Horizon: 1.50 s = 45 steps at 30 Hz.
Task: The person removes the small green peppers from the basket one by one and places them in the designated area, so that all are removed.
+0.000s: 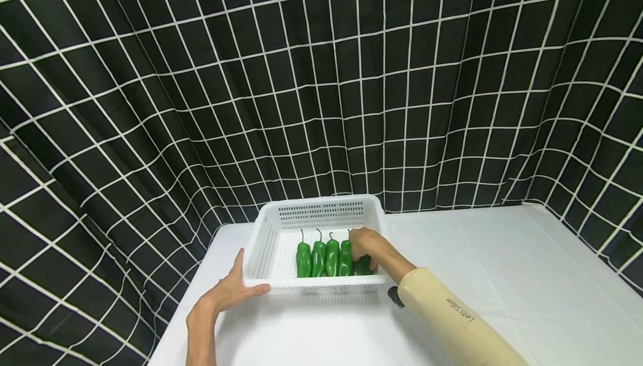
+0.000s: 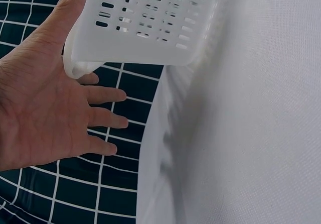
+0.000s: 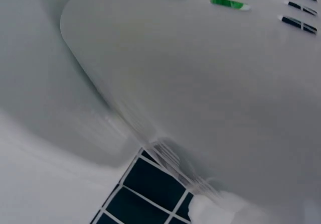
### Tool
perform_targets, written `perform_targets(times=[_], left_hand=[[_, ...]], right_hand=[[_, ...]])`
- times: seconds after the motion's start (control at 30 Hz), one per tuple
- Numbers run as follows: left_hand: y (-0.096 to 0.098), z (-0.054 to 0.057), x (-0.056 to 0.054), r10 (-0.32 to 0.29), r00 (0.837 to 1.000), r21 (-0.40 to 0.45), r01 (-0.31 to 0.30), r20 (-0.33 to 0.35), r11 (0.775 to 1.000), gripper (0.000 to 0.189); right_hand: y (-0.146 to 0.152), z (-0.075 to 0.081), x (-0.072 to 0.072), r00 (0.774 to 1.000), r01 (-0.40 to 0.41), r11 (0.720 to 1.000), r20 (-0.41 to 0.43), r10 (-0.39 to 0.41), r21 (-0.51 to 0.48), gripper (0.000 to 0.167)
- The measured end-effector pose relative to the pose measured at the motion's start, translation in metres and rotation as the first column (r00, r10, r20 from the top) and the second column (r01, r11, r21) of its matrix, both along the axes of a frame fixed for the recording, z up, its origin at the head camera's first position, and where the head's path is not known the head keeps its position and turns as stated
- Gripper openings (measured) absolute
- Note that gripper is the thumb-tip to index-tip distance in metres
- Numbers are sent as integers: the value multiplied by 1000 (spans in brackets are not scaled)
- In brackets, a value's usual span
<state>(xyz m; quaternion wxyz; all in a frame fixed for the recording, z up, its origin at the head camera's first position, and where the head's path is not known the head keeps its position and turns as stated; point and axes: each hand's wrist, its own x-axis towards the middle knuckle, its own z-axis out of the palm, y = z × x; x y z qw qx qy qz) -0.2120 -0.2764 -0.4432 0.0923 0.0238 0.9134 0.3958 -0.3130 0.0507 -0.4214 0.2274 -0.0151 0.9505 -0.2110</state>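
A white perforated plastic basket (image 1: 268, 283) holds several green peppers (image 1: 332, 257) lying side by side with their stems toward the far wall. My right hand (image 1: 365, 241) reaches over the near rim and grips the rightmost green pepper (image 1: 363, 267), which the fingers partly cover. At the basket's near left corner is my left hand (image 1: 228, 289), its thumb along the front rim. The left wrist view shows that left hand (image 2: 55, 103) with straight, spread fingers beside the basket corner (image 2: 125, 43). Only the basket's outer wall (image 3: 190, 68) fills the right wrist view; the right hand is hidden there.
The basket stands on a table with a white cloth (image 1: 482, 277), near its far edge. A black curtain with a white grid (image 1: 351, 87) hangs behind and at both sides. Something small and dark (image 1: 396, 297) shows beside the right sleeve (image 1: 447, 316).
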Motion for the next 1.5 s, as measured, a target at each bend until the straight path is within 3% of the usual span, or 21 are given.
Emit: perform_targets(times=[0.53,0.77,0.97,1.23,1.5], left_hand=[[-2,-1,0,-13,1000,13,12,13,1000,130],[-2,-1,1,5,1000,17,-5,27,1000,133],[-2,-2,2,11,1000,35,-12,23,999,131],[0,-3,2,7,1000,50,-7,12,999,131],[0,-5,1,11,1000,56,-12,12,998,131]], right_hand=[[-9,-8,1,997,48,999,-55,-47,15,63],[-7,1,4,997,15,1000,-71,-17,-19,34],[2,22,14,995,-13,992,-102,1,-122,32],[20,47,27,986,-71,958,-163,26,-278,32],[42,58,34,980,-136,867,-193,47,-479,56]])
